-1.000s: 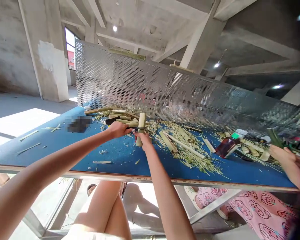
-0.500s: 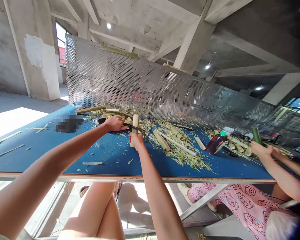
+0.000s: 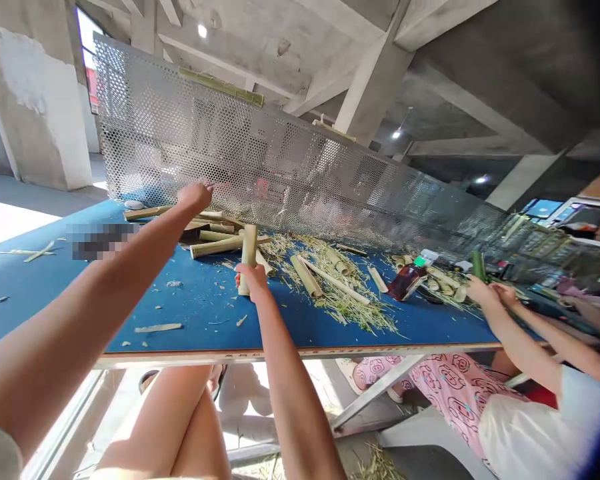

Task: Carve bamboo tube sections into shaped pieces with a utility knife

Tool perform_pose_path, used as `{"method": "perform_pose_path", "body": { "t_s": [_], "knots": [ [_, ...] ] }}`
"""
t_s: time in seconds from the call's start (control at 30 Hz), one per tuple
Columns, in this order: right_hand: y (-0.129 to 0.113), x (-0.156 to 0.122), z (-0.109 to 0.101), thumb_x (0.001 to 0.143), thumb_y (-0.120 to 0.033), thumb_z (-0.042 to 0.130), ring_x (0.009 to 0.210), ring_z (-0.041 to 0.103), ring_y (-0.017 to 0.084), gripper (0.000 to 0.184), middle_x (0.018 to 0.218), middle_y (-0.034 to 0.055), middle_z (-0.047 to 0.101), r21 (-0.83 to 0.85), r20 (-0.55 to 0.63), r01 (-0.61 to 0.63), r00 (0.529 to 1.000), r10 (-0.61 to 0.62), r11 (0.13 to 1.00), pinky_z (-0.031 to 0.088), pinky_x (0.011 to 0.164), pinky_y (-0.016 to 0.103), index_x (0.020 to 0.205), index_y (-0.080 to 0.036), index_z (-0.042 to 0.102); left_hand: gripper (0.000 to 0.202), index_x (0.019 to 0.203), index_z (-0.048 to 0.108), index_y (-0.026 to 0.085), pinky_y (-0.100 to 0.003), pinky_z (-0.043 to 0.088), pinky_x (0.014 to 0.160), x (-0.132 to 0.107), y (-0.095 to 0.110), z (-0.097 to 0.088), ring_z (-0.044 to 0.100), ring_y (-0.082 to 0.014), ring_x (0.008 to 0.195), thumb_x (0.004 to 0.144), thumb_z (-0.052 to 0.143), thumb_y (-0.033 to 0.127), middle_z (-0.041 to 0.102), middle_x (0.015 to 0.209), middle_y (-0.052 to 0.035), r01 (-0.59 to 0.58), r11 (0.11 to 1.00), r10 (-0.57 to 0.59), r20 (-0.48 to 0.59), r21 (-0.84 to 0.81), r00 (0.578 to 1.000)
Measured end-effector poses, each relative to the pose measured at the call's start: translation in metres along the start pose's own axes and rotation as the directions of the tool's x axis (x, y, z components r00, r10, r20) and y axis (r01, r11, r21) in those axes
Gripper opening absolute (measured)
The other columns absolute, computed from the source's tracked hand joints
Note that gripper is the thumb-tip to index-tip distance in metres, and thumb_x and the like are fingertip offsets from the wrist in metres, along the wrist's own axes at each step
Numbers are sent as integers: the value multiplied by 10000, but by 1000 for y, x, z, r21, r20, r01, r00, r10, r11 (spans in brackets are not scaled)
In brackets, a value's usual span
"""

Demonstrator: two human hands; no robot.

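My right hand (image 3: 253, 279) is wrapped round the lower part of a pale bamboo piece (image 3: 249, 250), which stands upright on the blue table. My left hand (image 3: 195, 197) is raised in front of the perforated metal screen, above the bamboo pile. Its fingers are curled closed, and whatever they hold, if anything, does not show clearly. Below that wrist, split bamboo pieces (image 3: 215, 247) lie heaped beside a dark shape I cannot make out.
On the table (image 3: 190, 300) are shavings (image 3: 360, 313), a bamboo length (image 3: 306, 277) and a dark red bottle (image 3: 407, 280) with a green cap. The perforated screen (image 3: 220, 140) borders the far edge. At right, a co-worker's hands (image 3: 485, 290) hold green bamboo.
My left hand has lifted up and away from the bamboo piece, where it held a dark-bladed tool across it. My right hand keeps its hold. The view has turned slightly right.
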State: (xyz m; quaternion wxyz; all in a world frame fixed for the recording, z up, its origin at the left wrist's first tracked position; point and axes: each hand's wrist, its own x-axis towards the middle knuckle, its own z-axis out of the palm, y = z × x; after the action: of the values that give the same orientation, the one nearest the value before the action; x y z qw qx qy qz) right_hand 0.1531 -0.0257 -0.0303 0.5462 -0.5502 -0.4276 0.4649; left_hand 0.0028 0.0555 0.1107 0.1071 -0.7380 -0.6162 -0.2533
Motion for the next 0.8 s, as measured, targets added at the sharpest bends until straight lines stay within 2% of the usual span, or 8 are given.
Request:
{"method": "perform_pose_path", "body": {
  "t_s": [0.07, 0.13, 0.23, 0.33, 0.4, 0.5, 0.6, 0.8],
  "knots": [
    [1, 0, 2, 593, -160, 590, 351, 440, 103, 117, 386, -65, 460, 17, 14, 25, 1000, -26, 1000, 396, 358, 226, 653, -193, 495, 381, 1136, 524, 105, -422, 489, 820, 9, -6, -20, 574, -216, 970, 913, 442, 402, 572, 1106, -117, 67, 997, -65, -56, 43, 996],
    [0, 2, 1, 586, -174, 612, 379, 470, 109, 163, 415, -74, 479, 38, 33, 65, 997, -66, 997, 417, 387, 229, 705, -200, 504, 511, 1111, 528, 60, -430, 484, 767, 0, -6, -25, 595, -256, 938, 942, 280, 473, 600, 1030, -177, 51, 995, -45, -74, 83, 996],
    [-1, 3, -2, 553, -224, 679, 468, 537, 110, 233, 511, -63, 542, 67, 43, 125, 991, -128, 990, 454, 460, 223, 719, -202, 517, 547, 1057, 554, 88, -368, 468, 683, -46, -1, -2, 631, -276, 824, 918, 267, 532, 645, 865, -160, -179, 978, 178, 17, 103, 984],
    [-1, 5, -4, 528, -254, 701, 495, 553, 110, 236, 547, -52, 557, 65, 23, 151, 988, -153, 986, 454, 476, 219, 670, -194, 523, 454, 996, 577, 142, -304, 445, 635, -93, 2, 33, 638, -244, 757, 883, 368, 528, 658, 825, -116, -399, 914, 389, 113, 78, 914],
    [-1, 7, -5, 528, -248, 689, 450, 523, 103, 216, 519, -62, 539, 48, 7, 162, 987, -163, 986, 438, 449, 222, 653, -197, 520, 428, 976, 575, 140, -299, 428, 596, -108, 2, 49, 637, -239, 709, 894, 340, 488, 661, 804, -115, -469, 881, 458, 134, 69, 879],
    [2, 11, -4, 543, -261, 674, 386, 462, 94, 177, 452, -77, 491, 4, -11, 190, 982, -190, 982, 396, 400, 222, 632, -201, 533, 460, 949, 580, 145, -305, 414, 567, -109, -2, 58, 631, -245, 655, 892, 292, 498, 663, 756, -119, -507, 859, 495, 138, 74, 858],
    [5, 14, -2, 573, -278, 654, 367, 444, 102, 133, 406, -73, 461, -48, -34, 206, 978, -208, 977, 379, 387, 228, 602, -198, 551, 536, 930, 597, 139, -317, 414, 566, -99, -6, 61, 633, -269, 652, 877, 263, 555, 658, 708, -136, -501, 860, 488, 129, 100, 863],
    [5, 15, -7, 585, -178, 581, 382, 465, 116, 42, 406, -61, 470, -93, -76, 185, 978, -192, 978, 385, 393, 232, 594, -203, 549, 613, 968, 605, 78, -352, 428, 602, -75, -4, 71, 637, -320, 717, 850, 288, 589, 654, 758, -197, -538, 830, 525, 124, 147, 842]
  ]
}}
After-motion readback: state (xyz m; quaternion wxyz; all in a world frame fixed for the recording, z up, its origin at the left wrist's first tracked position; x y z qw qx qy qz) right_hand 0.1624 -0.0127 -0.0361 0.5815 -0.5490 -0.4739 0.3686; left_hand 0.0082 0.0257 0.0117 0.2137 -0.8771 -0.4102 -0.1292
